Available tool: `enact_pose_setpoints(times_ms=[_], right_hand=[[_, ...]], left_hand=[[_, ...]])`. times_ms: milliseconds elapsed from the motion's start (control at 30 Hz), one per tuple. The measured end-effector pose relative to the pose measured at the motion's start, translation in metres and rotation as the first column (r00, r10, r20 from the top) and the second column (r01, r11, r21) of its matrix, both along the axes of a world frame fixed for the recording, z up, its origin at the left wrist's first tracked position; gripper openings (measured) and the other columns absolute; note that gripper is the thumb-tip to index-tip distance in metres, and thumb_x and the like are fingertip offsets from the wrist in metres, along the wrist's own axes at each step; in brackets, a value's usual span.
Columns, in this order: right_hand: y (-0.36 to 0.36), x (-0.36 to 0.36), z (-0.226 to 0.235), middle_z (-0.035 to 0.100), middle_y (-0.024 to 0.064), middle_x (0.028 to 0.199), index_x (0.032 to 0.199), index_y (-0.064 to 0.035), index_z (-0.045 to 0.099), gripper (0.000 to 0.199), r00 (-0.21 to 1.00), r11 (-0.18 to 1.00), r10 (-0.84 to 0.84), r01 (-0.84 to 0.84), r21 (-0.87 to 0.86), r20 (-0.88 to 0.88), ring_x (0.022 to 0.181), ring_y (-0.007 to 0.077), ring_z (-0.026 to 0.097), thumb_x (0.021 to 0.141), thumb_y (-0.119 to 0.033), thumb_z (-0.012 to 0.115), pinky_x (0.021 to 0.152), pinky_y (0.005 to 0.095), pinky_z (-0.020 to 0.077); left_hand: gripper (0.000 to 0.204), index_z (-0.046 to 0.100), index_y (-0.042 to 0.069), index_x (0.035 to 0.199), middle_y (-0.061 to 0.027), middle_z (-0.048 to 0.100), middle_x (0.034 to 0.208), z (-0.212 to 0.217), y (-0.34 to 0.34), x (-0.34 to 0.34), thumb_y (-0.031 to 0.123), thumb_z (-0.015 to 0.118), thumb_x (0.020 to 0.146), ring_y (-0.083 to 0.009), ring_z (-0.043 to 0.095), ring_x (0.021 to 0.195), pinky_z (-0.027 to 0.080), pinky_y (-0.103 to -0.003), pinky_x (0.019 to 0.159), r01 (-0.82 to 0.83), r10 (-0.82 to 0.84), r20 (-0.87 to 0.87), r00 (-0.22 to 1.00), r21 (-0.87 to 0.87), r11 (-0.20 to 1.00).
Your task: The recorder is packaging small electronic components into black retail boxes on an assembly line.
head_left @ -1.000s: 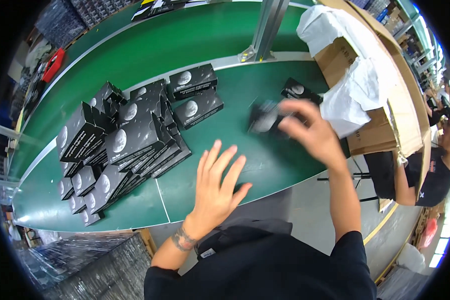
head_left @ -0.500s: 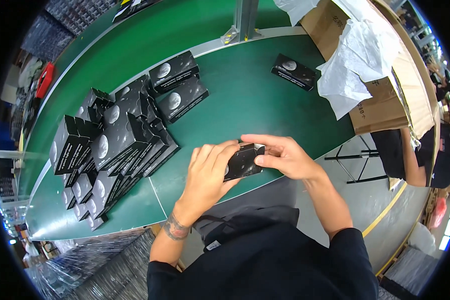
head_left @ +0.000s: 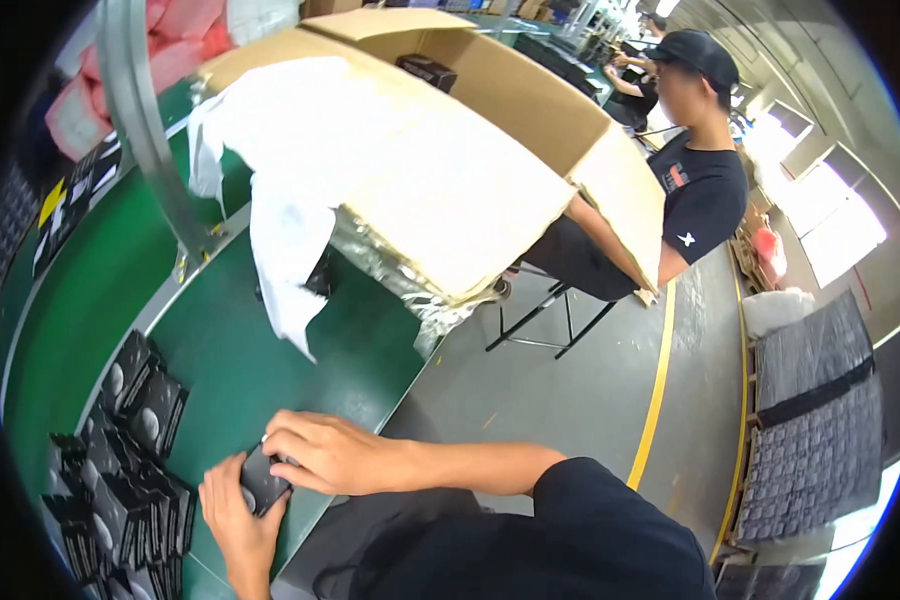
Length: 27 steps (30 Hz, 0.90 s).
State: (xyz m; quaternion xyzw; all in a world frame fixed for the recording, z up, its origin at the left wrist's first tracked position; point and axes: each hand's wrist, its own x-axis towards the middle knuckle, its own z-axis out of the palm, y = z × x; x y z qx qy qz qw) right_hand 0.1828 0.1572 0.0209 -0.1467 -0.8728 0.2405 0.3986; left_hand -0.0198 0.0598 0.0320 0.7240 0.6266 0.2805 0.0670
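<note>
Over the table (head_left: 230, 350), curled left hand (head_left: 235, 518) and right hand (head_left: 330, 453) grip a box (head_left: 260, 482) slanting lengthwise away rightward

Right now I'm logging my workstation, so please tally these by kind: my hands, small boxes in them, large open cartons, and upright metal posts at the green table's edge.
Hands: 2, left hand and right hand
Small black box with a moon picture: 1
Large open cardboard carton: 1
Upright metal post: 1
Total: 5
</note>
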Motion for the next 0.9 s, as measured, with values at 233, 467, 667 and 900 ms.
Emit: enact_pose_setpoints(times_ms=[233,467,667,900], right_hand=[[-0.009,-0.001,-0.009,0.066,0.0010,0.107,0.117,-0.0005,0.065,0.026,0.955,-0.103,0.033,-0.292,-0.951,-0.296,0.097,0.0130,0.065,0.106,-0.024,0.066,0.082,0.0311,0.0572],[-0.027,-0.005,-0.016,0.061,-0.0036,0.100,0.106,-0.0102,0.069,0.018,0.834,-0.334,-0.117,-0.544,-0.769,-0.539,0.091,0.0075,0.056,0.109,-0.027,0.061,0.082,0.0279,0.0497],[-0.024,-0.008,-0.022,0.063,-0.0039,0.097,0.106,-0.0105,0.070,0.012,0.889,-0.278,-0.113,-0.457,-0.845,-0.444,0.090,0.0070,0.058,0.106,-0.022,0.066,0.079,0.0274,0.0492],[-0.006,0.007,0.006,0.069,-0.0009,0.094,0.102,-0.0079,0.075,0.020,0.953,-0.037,-0.262,-0.165,-0.986,-0.150,0.085,0.0091,0.060,0.096,-0.026,0.074,0.074,0.0263,0.0468]], left_hand=[[0.041,0.066,0.001,0.105,-0.0128,0.064,0.097,0.101,0.019,0.026,0.013,0.081,0.069,-0.0318,0.061,0.097,0.044,-0.045,0.092,0.073,-0.179,-0.555,0.812,-0.208,0.975],[0.008,0.066,0.006,0.086,-0.0079,0.060,0.084,0.131,0.037,0.049,0.013,0.066,0.081,-0.0247,0.059,0.090,0.043,-0.041,0.091,0.057,-0.201,-0.781,0.591,-0.208,0.976],[0.012,0.065,0.007,0.089,-0.0081,0.060,0.087,0.135,0.031,0.042,0.012,0.069,0.079,-0.0247,0.060,0.093,0.043,-0.041,0.091,0.057,-0.220,-0.761,0.610,-0.234,0.971],[0.018,0.063,0.007,0.099,-0.0050,0.058,0.089,0.117,0.041,0.033,0.014,0.064,0.083,-0.0218,0.059,0.090,0.044,-0.038,0.082,0.151,-0.175,-0.671,0.720,-0.095,0.984]])
